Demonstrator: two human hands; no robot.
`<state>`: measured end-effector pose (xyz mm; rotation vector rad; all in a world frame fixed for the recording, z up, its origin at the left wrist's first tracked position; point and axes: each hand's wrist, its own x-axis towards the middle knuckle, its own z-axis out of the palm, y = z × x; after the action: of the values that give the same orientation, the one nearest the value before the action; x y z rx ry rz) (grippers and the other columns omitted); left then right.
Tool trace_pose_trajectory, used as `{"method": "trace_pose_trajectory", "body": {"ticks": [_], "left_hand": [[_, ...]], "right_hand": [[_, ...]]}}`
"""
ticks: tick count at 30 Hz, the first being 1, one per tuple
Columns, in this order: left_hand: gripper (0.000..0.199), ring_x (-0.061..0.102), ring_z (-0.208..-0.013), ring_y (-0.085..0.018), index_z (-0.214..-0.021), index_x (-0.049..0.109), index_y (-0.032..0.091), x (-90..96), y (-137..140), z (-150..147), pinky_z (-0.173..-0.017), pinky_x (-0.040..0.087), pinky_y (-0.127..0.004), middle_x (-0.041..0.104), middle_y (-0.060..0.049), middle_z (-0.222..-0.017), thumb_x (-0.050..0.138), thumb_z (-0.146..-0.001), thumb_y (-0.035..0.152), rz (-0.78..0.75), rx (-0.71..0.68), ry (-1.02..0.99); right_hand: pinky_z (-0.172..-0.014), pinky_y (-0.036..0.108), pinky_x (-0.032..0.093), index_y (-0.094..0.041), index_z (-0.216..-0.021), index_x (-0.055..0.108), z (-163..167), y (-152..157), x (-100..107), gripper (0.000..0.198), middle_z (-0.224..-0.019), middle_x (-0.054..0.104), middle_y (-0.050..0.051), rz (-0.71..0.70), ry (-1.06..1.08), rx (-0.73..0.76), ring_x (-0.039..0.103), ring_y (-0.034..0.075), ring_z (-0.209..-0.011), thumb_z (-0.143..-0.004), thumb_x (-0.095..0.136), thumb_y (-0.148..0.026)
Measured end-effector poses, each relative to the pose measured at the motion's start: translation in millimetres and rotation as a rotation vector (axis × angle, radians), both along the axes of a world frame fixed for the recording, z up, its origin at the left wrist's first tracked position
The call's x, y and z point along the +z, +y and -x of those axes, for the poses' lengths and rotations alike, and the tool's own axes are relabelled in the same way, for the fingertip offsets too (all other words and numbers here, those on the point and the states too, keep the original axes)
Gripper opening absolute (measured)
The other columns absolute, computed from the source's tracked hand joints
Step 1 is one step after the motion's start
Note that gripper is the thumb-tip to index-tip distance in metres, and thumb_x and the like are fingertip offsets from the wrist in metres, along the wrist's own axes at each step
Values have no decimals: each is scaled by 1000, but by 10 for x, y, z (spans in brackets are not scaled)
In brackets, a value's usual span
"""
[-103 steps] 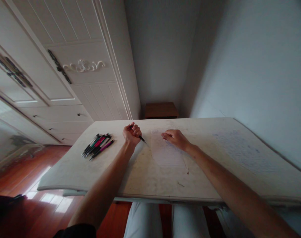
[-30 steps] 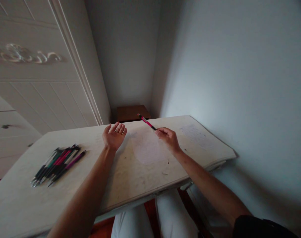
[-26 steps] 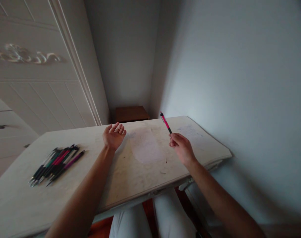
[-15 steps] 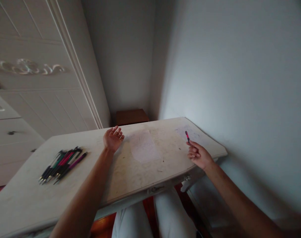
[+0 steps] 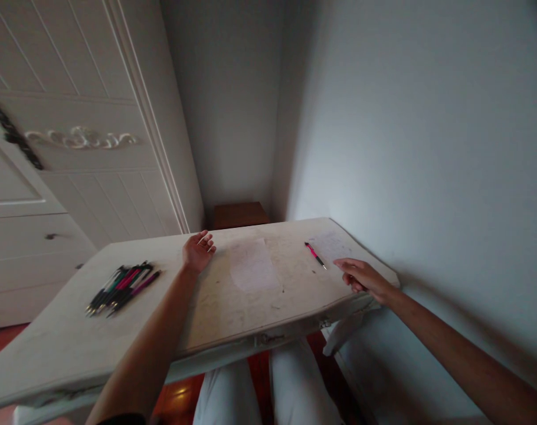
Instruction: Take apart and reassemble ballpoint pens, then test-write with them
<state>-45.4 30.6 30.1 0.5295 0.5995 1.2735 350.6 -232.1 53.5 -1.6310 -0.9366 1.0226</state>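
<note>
A pink pen with a black grip [image 5: 315,255] lies on the white table [image 5: 233,324], slanting toward me. Just right of its tip is my right hand [image 5: 361,277], empty, with the index finger stretched out and the other fingers curled. My left hand [image 5: 198,251] rests at the far side of the table, palm turned up and fingers loosely bent apart, holding nothing. Left of that forearm lies a pile of several pens [image 5: 122,288] in black, white, green, pink and purple. A pale sheet of paper [image 5: 253,265] sits between my hands.
Scribble marks [image 5: 333,243] cover the table's far right part. A white cabinet [image 5: 113,195] stands at the left, and a grey wall [image 5: 419,147] runs along the right. Behind the table is a low brown wooden piece [image 5: 241,213].
The pink pen has left my right hand and now lies on the table. That hand has shifted slightly right. My left hand stays palm up, and the view has turned a little left.
</note>
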Motion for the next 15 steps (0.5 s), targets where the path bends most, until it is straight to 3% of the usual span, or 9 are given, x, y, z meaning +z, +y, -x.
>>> {"method": "trace_pose_trajectory", "body": {"ticks": [4,9,13,15], "left_hand": [[16,57,-56,-13,-88,61,14,38,-57,-12,-53,46,-26,64,-4,-71,56,-76,21,-2,6,31],[15,57,-53,-12,-87,61,12,57,-174,-78,-51,46,-24,63,-5,-70,59,-74,19,23,39,77],[12,54,-50,-9,-80,62,11,-6,-373,-146,-49,43,-19,62,-3,-64,63,-68,10,-5,187,158],[10,53,-49,-8,-76,62,12,-61,-527,-152,-50,43,-19,62,-2,-63,63,-66,9,-44,284,185]], "right_hand": [[-39,18,20,-16,-99,65,75,-517,-303,53,-53,52,-4,13,108,-12,32,4,-37,-68,71,-58],[-40,20,20,-17,-78,63,406,-1004,-1059,51,-54,47,-5,162,161,-67,32,5,-39,-61,66,-65],[-45,26,34,-23,-73,62,801,-1236,-1629,39,-54,54,-2,296,-92,162,45,12,-42,-66,54,-60],[-57,29,45,-28,-66,63,973,-1331,-1845,19,-60,62,0,320,-256,315,61,19,-60,-62,59,-46]]}}
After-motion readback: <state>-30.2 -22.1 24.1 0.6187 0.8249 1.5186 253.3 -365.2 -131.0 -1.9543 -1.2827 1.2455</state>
